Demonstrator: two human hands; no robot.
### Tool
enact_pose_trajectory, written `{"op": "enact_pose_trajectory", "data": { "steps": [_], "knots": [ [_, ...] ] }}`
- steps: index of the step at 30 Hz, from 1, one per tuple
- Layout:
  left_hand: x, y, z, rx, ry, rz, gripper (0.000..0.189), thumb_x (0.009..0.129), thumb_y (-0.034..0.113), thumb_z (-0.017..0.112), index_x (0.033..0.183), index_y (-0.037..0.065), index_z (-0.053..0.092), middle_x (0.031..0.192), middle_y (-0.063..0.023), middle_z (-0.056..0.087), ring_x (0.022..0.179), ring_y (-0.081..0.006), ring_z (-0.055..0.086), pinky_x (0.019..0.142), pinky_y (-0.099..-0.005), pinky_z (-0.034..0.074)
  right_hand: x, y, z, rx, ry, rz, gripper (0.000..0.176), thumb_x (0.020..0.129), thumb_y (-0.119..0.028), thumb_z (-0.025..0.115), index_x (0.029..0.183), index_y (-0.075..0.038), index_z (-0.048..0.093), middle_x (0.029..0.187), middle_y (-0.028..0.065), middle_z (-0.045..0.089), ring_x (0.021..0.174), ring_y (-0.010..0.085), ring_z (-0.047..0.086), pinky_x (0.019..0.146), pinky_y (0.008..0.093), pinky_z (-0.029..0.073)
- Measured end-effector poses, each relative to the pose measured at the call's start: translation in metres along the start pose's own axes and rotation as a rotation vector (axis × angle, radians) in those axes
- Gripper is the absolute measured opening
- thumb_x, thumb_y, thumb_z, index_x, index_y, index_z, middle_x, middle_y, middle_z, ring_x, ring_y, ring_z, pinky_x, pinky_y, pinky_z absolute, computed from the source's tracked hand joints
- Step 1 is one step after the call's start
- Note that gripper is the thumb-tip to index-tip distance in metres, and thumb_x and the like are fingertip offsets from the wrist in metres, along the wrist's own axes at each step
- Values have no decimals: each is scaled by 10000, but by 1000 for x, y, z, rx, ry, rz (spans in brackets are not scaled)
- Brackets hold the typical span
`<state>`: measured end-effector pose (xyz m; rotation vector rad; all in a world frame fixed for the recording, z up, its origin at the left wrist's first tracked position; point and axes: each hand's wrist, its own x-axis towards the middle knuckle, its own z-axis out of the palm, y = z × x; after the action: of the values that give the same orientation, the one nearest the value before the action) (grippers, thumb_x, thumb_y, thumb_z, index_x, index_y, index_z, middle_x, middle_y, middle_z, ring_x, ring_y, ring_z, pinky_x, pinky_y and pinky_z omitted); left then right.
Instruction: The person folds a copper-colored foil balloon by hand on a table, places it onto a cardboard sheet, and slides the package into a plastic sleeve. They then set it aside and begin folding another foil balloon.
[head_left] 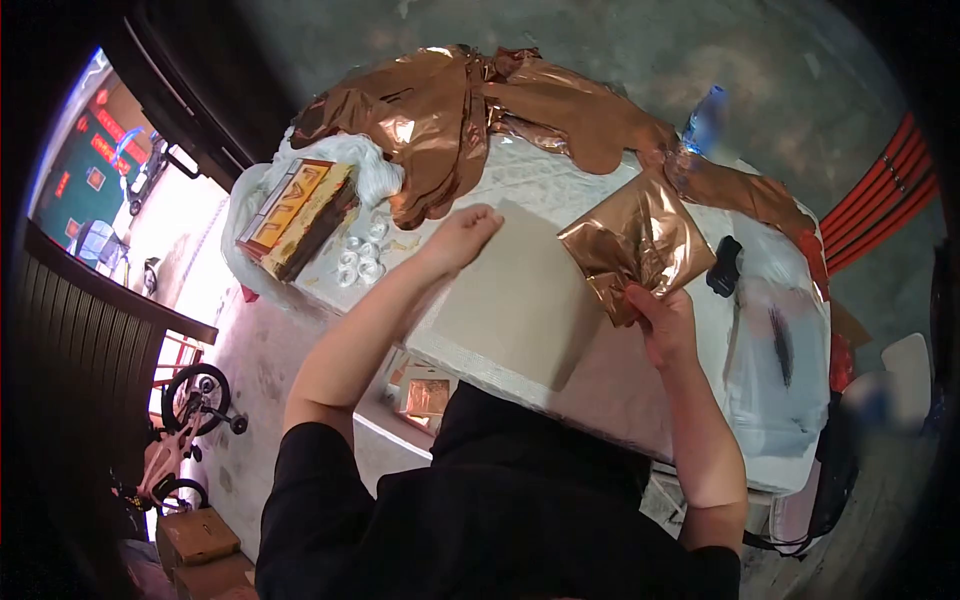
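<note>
My right hand (662,322) grips a folded copper-coloured foil sheet (640,240) by its lower corner, and the creased foil fans out above the fingers. My left hand (468,238) is closed, fingers curled in, over the left part of a pale beige board or sheet (520,300). Whatever those fingers may hold is hidden. Along the far side of the table lie large flat copper foil pieces (430,120) with rounded outlines. Several small white rolls (360,258) sit left of my left hand.
A printed box (300,220) rests at the table's left, beside white plastic (370,165). A water bottle (705,120) stands at the far edge. To the right are a black object (725,265) and clear plastic packs (780,360). A small bicycle (185,430) is on the floor.
</note>
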<state>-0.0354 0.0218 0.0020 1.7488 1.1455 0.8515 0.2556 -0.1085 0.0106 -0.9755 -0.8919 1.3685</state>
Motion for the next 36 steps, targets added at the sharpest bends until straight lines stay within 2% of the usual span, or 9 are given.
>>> {"op": "enact_pose_trajectory", "data": {
  "steps": [3, 5, 11, 16, 19, 28, 32, 34, 36],
  "knots": [
    [-10, 4, 13, -198, -80, -282, 230, 965, 257, 548, 924, 38, 604, 732, 44, 557, 607, -38, 480, 530, -202, 379, -2, -1, 5, -11, -1, 6, 150, 853, -78, 653, 996, -45, 620, 849, 29, 657, 662, 104, 582, 559, 246, 454],
    [-17, 4, 6, -46, -33, -159, 229, 922, 198, 572, 898, -21, 632, 703, -12, 606, 623, -78, 521, 570, -257, 428, 0, 2, 2, 0, -24, 4, 149, 851, -79, 657, 992, -45, 623, 839, 30, 657, 646, 105, 581, 556, 245, 453],
    [-52, 34, -12, 261, -124, -20, 176, 881, 151, 633, 841, -18, 605, 647, 5, 559, 603, -51, 501, 549, -249, 428, 0, 5, 5, 10, -55, 51, 141, 849, -81, 663, 975, -29, 631, 868, 46, 664, 684, 113, 590, 569, 251, 454],
    [-53, 41, 13, 633, -84, 70, 331, 721, 257, 738, 857, -17, 612, 777, -170, 614, 720, -334, 600, 663, -408, 475, -1, 18, 12, -122, -38, 48, 214, 838, -52, 671, 1040, 11, 637, 949, 59, 674, 793, 113, 616, 671, 251, 490],
    [-45, 41, 16, 676, -112, 24, 301, 736, 239, 721, 838, -19, 605, 787, -177, 621, 742, -339, 612, 681, -412, 483, -2, 24, 11, -205, -62, 24, 250, 830, -35, 679, 1068, 34, 652, 994, 59, 679, 858, 104, 617, 758, 248, 498],
    [-35, 40, 23, 782, -120, 56, 154, 721, 130, 622, 795, -4, 609, 784, -205, 646, 794, -376, 636, 736, -443, 515, -3, 25, 20, -449, -44, -1, 153, 827, -42, 696, 966, 20, 695, 861, 44, 695, 736, 74, 608, 669, 237, 501],
    [-35, 29, 12, 715, -119, 62, 185, 745, 114, 642, 845, -37, 608, 771, -171, 651, 692, -304, 628, 672, -379, 492, 0, 32, 16, -447, -40, 21, 141, 831, -46, 694, 957, 17, 694, 846, 38, 693, 730, 68, 606, 653, 235, 503],
    [-39, 31, 4, 333, -123, -113, 139, 803, 83, 635, 850, -44, 604, 743, -74, 632, 661, -151, 576, 630, -294, 468, -2, 29, 19, -493, -40, 19, 125, 836, -47, 691, 945, 14, 693, 833, 32, 688, 720, 65, 600, 646, 236, 504],
    [-42, 19, -1, 306, -43, -86, 130, 823, 77, 631, 863, -44, 604, 741, -42, 614, 668, -112, 539, 622, -266, 452, -2, 29, 19, -468, -46, 20, 121, 836, -48, 691, 940, 14, 692, 831, 30, 687, 715, 64, 597, 644, 236, 504]
  ]
}}
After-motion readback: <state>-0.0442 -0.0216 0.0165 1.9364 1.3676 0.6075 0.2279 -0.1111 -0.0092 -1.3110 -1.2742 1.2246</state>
